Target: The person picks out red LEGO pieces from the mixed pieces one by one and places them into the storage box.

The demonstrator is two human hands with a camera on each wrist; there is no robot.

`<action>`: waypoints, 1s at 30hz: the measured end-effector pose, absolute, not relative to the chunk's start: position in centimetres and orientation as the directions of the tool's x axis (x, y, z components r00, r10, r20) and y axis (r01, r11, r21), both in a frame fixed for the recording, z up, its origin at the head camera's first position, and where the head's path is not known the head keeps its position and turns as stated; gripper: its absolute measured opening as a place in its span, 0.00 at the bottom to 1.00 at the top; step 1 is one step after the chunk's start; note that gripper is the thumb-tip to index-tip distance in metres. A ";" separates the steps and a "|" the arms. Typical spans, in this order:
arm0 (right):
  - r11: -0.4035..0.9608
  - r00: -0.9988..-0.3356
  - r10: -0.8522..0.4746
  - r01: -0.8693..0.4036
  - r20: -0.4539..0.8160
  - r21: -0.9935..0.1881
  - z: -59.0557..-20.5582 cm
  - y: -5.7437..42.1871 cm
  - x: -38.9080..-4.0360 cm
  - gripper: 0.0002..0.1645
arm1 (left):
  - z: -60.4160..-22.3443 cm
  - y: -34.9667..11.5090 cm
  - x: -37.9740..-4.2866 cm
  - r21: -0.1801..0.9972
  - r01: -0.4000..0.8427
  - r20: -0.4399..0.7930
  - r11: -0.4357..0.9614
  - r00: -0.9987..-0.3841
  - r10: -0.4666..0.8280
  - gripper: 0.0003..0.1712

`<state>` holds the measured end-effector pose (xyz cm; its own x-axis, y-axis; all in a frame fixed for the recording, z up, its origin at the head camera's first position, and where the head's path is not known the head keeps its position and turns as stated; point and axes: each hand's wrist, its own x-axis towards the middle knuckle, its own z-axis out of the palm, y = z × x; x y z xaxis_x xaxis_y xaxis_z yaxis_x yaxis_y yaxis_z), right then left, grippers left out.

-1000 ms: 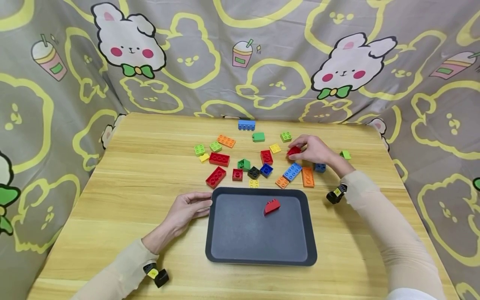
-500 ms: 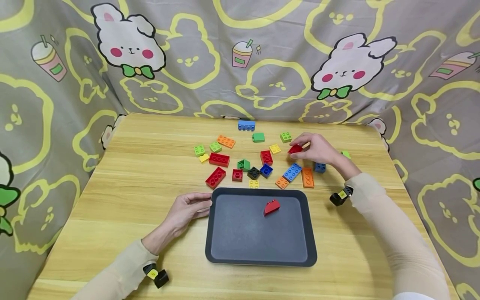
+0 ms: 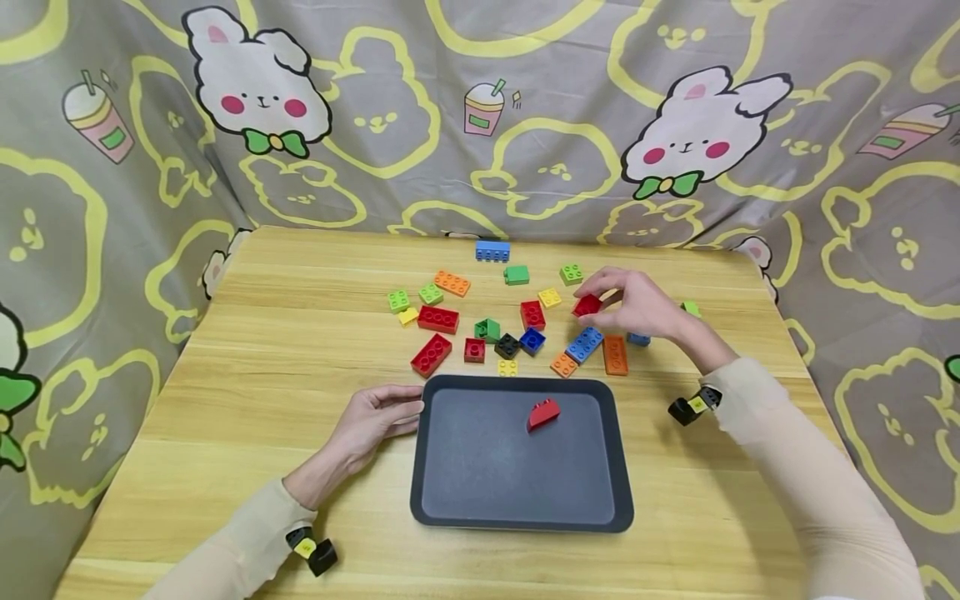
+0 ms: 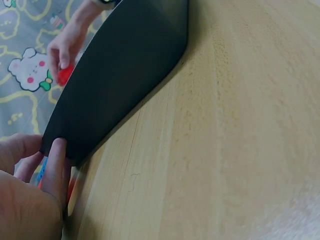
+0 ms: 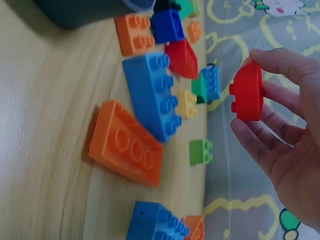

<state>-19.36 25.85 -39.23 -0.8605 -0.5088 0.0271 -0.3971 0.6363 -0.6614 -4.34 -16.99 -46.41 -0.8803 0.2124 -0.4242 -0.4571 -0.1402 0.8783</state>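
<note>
My right hand (image 3: pixel 637 304) grips a red toy building brick (image 3: pixel 587 306) above the far right of the table. In the right wrist view the red brick (image 5: pixel 248 95) shows studs on one side and a sloped end, held between the thumb and fingertips. At the far left corner of the dark grey tray (image 3: pixel 525 521), my left hand (image 3: pixel 375 423) holds the rim with thumb and fingers; the left wrist view has its fingers (image 4: pixel 56 160) against the tray's outer wall. Another red brick with a curved end (image 3: pixel 543 414) lies inside the tray.
Behind the tray lie several loose bricks: a blue long brick (image 3: pixel 584 343), an orange brick (image 3: pixel 616 356), red bricks (image 3: pixel 432 355) and a black brick (image 3: pixel 507 345). A blue brick (image 3: pixel 492 250) sits near the back edge. A patterned curtain (image 3: pixel 390 125) surrounds the wooden table (image 3: pixel 247 375).
My right wrist and forearm have swung to the right and nearer, while the red brick in the fingers has stayed in nearly the same spot, turning slightly. My left hand and the tray have not moved.
</note>
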 end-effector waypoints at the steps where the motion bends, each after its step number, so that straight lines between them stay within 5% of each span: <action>1: 0.634 -0.855 -0.518 -0.409 0.032 -0.657 -39.0 25.7 -19.1 0.22 | -46.4 -17.0 -4.3 0.878 -0.457 -0.424 -0.139 -0.880 0.213 0.23; 30: 0.528 -0.668 -0.741 -0.641 0.067 -0.556 -35.5 21.6 -10.9 0.21 | -46.4 -17.0 -4.4 0.878 -0.459 -0.427 -0.133 -0.879 0.213 0.23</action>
